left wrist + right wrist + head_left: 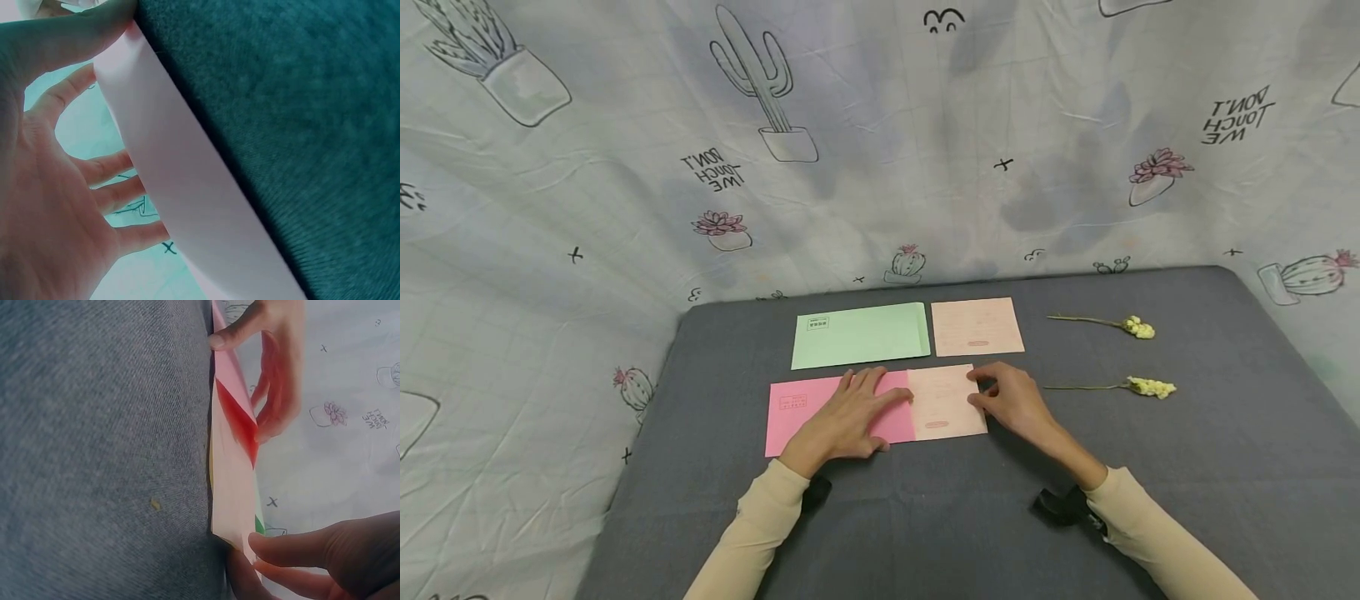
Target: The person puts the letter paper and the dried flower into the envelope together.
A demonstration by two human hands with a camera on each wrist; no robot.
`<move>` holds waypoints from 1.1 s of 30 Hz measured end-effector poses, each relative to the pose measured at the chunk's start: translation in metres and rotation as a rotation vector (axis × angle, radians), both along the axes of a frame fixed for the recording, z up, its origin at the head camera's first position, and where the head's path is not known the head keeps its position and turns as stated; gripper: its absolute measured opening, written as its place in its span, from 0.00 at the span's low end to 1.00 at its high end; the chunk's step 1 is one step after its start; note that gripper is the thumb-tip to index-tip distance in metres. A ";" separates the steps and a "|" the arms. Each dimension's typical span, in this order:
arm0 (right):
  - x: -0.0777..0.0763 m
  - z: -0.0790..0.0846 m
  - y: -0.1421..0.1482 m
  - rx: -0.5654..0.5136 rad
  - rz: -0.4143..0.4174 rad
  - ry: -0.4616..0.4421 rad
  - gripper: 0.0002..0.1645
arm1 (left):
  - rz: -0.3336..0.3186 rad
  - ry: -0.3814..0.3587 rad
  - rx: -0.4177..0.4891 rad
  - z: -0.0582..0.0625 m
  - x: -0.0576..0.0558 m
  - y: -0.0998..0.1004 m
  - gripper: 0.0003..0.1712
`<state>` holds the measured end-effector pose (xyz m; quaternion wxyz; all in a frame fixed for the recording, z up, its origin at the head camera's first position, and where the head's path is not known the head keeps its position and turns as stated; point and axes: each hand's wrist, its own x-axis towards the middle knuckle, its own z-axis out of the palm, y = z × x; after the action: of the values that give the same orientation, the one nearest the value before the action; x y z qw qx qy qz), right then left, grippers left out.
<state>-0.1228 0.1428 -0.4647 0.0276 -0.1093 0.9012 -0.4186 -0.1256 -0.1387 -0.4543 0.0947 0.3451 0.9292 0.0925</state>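
A pink envelope (pixel 797 421) lies on the grey cloth, its right end meeting a peach-coloured card (pixel 946 404). In the right wrist view the envelope's mouth (pixel 240 425) gapes, and the card's far end runs into it. My left hand (pixel 850 417) rests on the envelope with its fingers spread, the thumb near the front edge and the index finger by the mouth. At the card's outer right edge my right hand (pixel 1011 402) pinches it between thumb and fingers. How deep the card sits inside the envelope is hidden.
Behind lie a green envelope (pixel 861 337) and a second peach card (pixel 976 327). To the right are two yellow dried flower stems, one farther back (pixel 1138 327) and one nearer (pixel 1150 387). A cactus-print curtain (pixel 880 167) hangs behind the table (pixel 925 533).
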 end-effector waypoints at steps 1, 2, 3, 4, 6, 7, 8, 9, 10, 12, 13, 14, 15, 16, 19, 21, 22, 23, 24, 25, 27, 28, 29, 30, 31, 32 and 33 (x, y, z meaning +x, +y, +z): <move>0.001 0.000 0.000 -0.005 0.004 0.004 0.18 | 0.000 -0.001 0.000 0.000 0.000 0.000 0.43; 0.001 0.001 0.000 -0.007 0.007 0.007 0.17 | 0.001 -0.002 -0.001 0.000 0.000 0.000 0.43; 0.002 0.001 0.000 -0.010 0.010 0.012 0.16 | 0.000 -0.003 -0.001 0.000 0.000 0.000 0.42; 0.002 0.001 0.000 -0.010 0.014 0.016 0.15 | 0.000 -0.002 -0.002 -0.001 0.000 0.000 0.42; 0.003 0.001 -0.001 -0.015 0.019 0.016 0.15 | -0.002 0.001 -0.004 -0.002 0.000 -0.001 0.42; 0.004 0.001 -0.002 -0.016 0.018 0.011 0.15 | -0.002 0.002 -0.006 -0.002 0.000 -0.001 0.42; 0.004 0.001 -0.003 -0.018 0.017 0.002 0.15 | -0.002 0.004 -0.007 -0.003 0.000 -0.001 0.43; 0.005 0.002 -0.003 -0.021 0.017 -0.009 0.16 | -0.003 0.006 -0.007 -0.003 0.000 -0.001 0.43; 0.006 0.002 -0.004 -0.024 0.018 -0.020 0.17 | -0.002 0.007 -0.009 -0.004 0.000 -0.001 0.43; 0.007 0.002 -0.006 -0.030 0.017 -0.038 0.19 | -0.002 0.009 -0.009 -0.004 0.001 -0.002 0.43; 0.007 0.002 -0.006 -0.032 0.017 -0.044 0.20 | -0.002 0.010 -0.010 -0.004 0.001 -0.002 0.43; 0.007 0.002 -0.007 -0.037 0.017 -0.050 0.22 | -0.002 0.010 -0.008 -0.004 0.001 -0.002 0.43; 0.008 0.002 -0.008 -0.041 0.015 -0.054 0.23 | -0.003 0.011 -0.007 -0.005 0.001 -0.003 0.43; 0.008 0.002 -0.009 -0.047 0.014 -0.058 0.25 | -0.004 0.011 -0.007 -0.005 0.001 -0.003 0.43; 0.009 0.000 -0.011 -0.078 0.008 -0.080 0.28 | -0.005 0.015 -0.005 -0.006 0.002 -0.003 0.43; 0.009 -0.002 -0.012 -0.104 0.013 -0.093 0.29 | -0.004 0.019 -0.007 -0.008 0.003 -0.003 0.43; 0.010 -0.003 -0.012 -0.116 0.018 -0.100 0.28 | -0.004 0.021 -0.007 -0.008 0.003 -0.002 0.43; 0.010 -0.004 -0.013 -0.126 0.023 -0.106 0.27 | -0.004 0.025 -0.007 -0.009 0.003 -0.002 0.43; 0.010 -0.005 -0.013 -0.136 0.029 -0.111 0.27 | -0.003 0.027 -0.005 -0.010 0.003 -0.002 0.43; 0.011 -0.006 -0.014 -0.143 0.038 -0.115 0.26 | -0.004 0.030 -0.003 -0.010 0.004 -0.002 0.43; 0.011 -0.007 -0.015 -0.157 0.051 -0.125 0.25 | -0.003 0.034 0.000 -0.011 0.004 -0.001 0.43; 0.012 -0.008 -0.016 -0.166 0.057 -0.132 0.25 | -0.002 0.034 0.000 -0.012 0.005 -0.001 0.42; 0.012 -0.008 -0.017 -0.177 0.062 -0.139 0.25 | -0.002 0.034 0.000 -0.012 0.005 -0.001 0.43; 0.012 -0.008 -0.017 -0.186 0.068 -0.145 0.25 | -0.001 0.033 0.001 -0.012 0.005 -0.001 0.43; 0.013 -0.008 -0.018 -0.195 0.075 -0.149 0.25 | 0.000 0.034 -0.001 -0.012 0.005 -0.001 0.43; 0.013 -0.009 -0.018 -0.202 0.078 -0.152 0.25 | 0.001 0.035 -0.002 -0.013 0.005 -0.001 0.43; 0.013 -0.009 -0.018 -0.206 0.082 -0.153 0.25 | 0.002 0.035 -0.002 -0.013 0.005 0.000 0.43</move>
<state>-0.1098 0.1243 -0.4735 0.1019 -0.1160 0.8435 -0.5144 -0.1205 -0.1391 -0.4674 0.0785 0.3457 0.9311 0.0855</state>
